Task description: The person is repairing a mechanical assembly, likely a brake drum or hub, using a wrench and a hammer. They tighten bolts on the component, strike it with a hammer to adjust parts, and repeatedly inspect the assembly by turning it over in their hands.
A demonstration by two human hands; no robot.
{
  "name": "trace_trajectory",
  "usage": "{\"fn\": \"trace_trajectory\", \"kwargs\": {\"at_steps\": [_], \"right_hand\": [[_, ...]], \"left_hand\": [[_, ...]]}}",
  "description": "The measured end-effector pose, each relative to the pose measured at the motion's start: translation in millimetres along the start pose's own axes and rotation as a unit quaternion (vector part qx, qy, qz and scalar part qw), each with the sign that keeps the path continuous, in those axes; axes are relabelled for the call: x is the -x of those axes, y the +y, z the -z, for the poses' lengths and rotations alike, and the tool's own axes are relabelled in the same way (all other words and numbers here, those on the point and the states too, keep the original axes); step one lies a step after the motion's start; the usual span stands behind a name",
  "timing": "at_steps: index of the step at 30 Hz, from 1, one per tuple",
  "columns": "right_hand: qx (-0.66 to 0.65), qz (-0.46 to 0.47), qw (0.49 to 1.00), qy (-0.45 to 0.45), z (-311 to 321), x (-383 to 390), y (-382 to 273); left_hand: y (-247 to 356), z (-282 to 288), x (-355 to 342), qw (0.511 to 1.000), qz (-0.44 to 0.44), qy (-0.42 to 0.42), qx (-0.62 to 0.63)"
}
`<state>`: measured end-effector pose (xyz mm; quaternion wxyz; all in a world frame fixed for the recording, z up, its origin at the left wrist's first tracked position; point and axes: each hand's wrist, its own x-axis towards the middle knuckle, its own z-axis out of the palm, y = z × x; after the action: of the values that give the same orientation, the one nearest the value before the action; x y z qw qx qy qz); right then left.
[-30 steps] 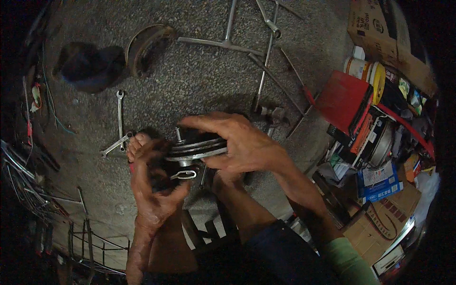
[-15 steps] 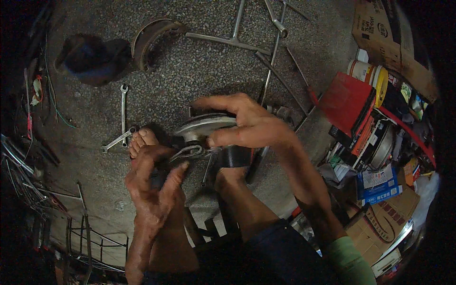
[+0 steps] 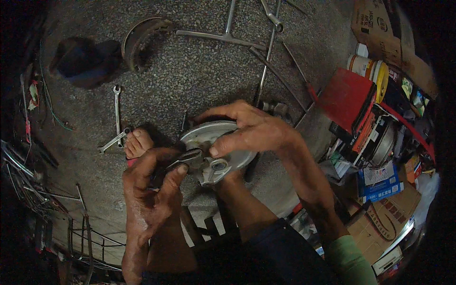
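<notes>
I hold a round silver metal plate [image 3: 199,136] with a central hole in my right hand [image 3: 259,133], its thumb pressing on the plate's face and its fingers over the back edge. My left hand [image 3: 154,187] is closed on a narrow looped metal piece [image 3: 191,156] at the plate's left; whether that piece is attached to the plate I cannot tell. My bare foot [image 3: 138,142] is on the floor just behind my left hand. Two wrenches, one upright in view [image 3: 117,109] and one slanting [image 3: 111,142], lie left of the foot.
Long metal tools [image 3: 227,37] lie on the speckled floor [image 3: 190,76] above, beside a curved part [image 3: 133,38] and dark cloth [image 3: 85,61]. A red box [image 3: 344,99] and cartons [image 3: 380,218] are piled at right. Rods and a wire rack [image 3: 99,237] are at left.
The plate has turned from edge-on to face up, with my right thumb moved onto its face. My left thumb has come up against the looped piece.
</notes>
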<state>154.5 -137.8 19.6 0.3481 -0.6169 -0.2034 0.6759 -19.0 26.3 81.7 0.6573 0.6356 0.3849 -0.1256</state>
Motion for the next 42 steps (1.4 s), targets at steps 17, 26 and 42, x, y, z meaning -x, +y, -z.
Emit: {"fn": "trace_trajectory", "kwargs": {"at_steps": [17,26,42], "right_hand": [[-0.102,-0.185,0.976,0.056,-17.2,2.8,21.0],[-0.208,-0.199,0.957,0.032,-16.8,0.8,12.3],[-0.238,-0.18,0.953,0.054,-20.1,1.2,1.4]], "left_hand": [[5.7,3.0,-7.5,0.996,0.089,-0.021,0.012],[-8.6,5.9,-5.8,0.999,0.03,0.007,0.008],[-5.2,7.2,-7.2,0.999,0.029,0.016,0.008]]}}
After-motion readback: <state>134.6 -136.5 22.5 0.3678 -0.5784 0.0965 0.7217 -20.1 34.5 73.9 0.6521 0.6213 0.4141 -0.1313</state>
